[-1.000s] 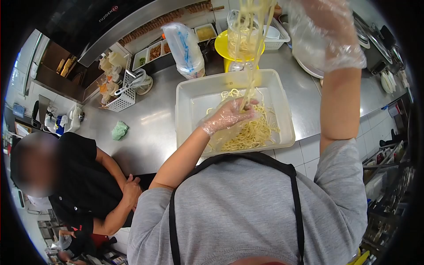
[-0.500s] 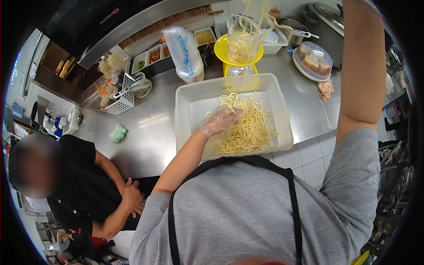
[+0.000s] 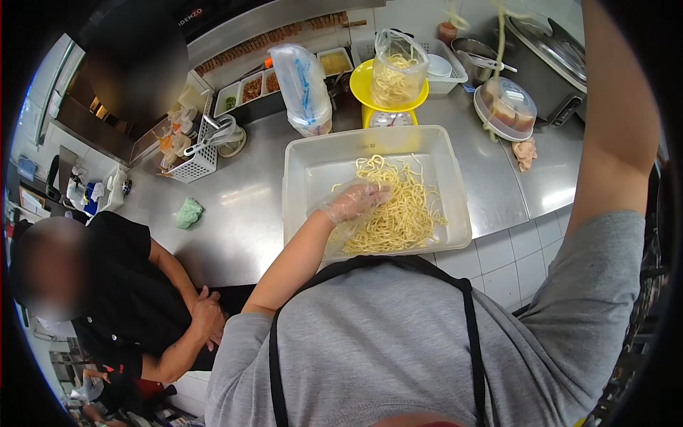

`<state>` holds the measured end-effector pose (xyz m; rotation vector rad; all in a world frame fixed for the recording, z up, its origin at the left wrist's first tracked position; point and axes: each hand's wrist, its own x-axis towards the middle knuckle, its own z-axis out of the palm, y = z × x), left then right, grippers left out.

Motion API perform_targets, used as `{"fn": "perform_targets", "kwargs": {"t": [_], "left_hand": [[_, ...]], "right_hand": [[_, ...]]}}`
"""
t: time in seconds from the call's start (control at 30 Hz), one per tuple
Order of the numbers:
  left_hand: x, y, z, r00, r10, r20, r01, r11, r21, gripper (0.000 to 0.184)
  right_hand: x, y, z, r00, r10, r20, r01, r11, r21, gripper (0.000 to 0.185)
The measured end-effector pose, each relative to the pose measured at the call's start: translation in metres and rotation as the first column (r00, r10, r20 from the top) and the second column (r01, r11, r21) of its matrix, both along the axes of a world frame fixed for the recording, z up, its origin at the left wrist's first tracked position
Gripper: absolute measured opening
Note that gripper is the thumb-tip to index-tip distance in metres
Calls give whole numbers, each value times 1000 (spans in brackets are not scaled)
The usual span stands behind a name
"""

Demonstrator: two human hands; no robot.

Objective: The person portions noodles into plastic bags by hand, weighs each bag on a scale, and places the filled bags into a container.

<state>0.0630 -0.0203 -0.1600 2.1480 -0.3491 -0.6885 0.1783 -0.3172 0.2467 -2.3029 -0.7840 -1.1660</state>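
Note:
Pale yellow noodles (image 3: pixel 402 213) lie in a loose heap in a large translucent plastic tub (image 3: pixel 302 164). My left hand (image 3: pixel 356 201), in a clear plastic glove, is inside the tub with its fingers curled in the heap's left side. My right arm stretches up past the top right edge, so its hand is out of the picture. Long noodle strands (image 3: pixel 500 50) dangle from above at the upper right, in front of the counter items; what holds them is hidden. Behind the tub, a clear plastic bag of noodles (image 3: pixel 397 82) sits on a yellow dial scale (image 3: pixel 363 85).
A roll of plastic bags (image 3: pixel 302 92) stands left of the scale, near topping containers (image 3: pixel 252 89). White baskets (image 3: pixel 196 167), a green cloth (image 3: pixel 188 213) and a domed container (image 3: pixel 506 110) rest on the steel counter. At left, a co-worker (image 3: pixel 128 285) stands with hands clasped.
My raised right arm has swung rightward, and the dangling strands have moved from above the bag and tub to the upper right. My left hand stays among the noodles.

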Motion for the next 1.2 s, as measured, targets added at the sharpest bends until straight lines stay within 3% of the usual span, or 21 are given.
{"fn": "perform_targets", "kwargs": {"t": [0.1,0.17,0.2,0.27,0.37,0.43,0.5,0.53,0.6,0.67,0.77,0.83,0.97,1.03,1.13,1.2], "left_hand": [[-1,0,8,996,-47,74,51,998,-46,45],[4,2,14,973,-219,76,216,975,48,50],[2,4,15,974,-215,77,212,976,47,50],[-1,7,22,833,-89,546,182,976,-118,52],[19,14,64,845,61,532,70,972,-223,48],[32,13,110,685,220,694,-29,961,-277,46],[48,-1,138,445,374,814,-129,926,-355,39],[54,-11,155,420,427,801,-193,904,-381,36],[88,-24,166,488,423,763,-267,905,-331,40],[109,-29,177,634,296,714,-209,955,-210,43],[162,-47,143,671,366,645,-326,927,-187,39],[182,-52,129,750,436,497,-130,834,-536,43],[116,-39,177,778,455,432,-93,764,-638,51],[84,-30,189,938,333,97,-47,399,-916,55],[70,-23,159,976,184,113,40,362,-931,56],[45,-9,134,988,107,108,21,611,-791,56]], "right_hand": [[5,-12,4,998,-59,-7,58,998,-22,9],[10,-19,7,996,-92,-8,92,995,-42,9],[12,-23,7,994,-109,-15,108,993,-46,9],[17,-31,6,989,-145,-21,143,987,-70,9],[30,-52,6,983,-181,-35,177,978,-112,9],[45,-70,3,979,-196,-62,186,974,-131,10],[63,-81,-1,975,-202,-94,187,972,-145,10],[72,-87,-3,974,-196,-111,179,972,-150,10],[85,-92,-8,971,-193,-142,172,974,-149,10],[93,-97,-18,959,-213,-185,184,969,-165,11],[101,-92,-21,951,-219,-220,184,968,-169,11],[104,-90,-19,953,-210,-218,177,971,-161,11],[106,-88,-22,946,-222,-238,187,969,-158,12],[107,-87,-23,947,-216,-240,181,971,-158,12],[108,-85,-22,948,-213,-237,179,972,-155,13],[106,-84,-24,949,-209,-236,176,972,-156,13]]}}
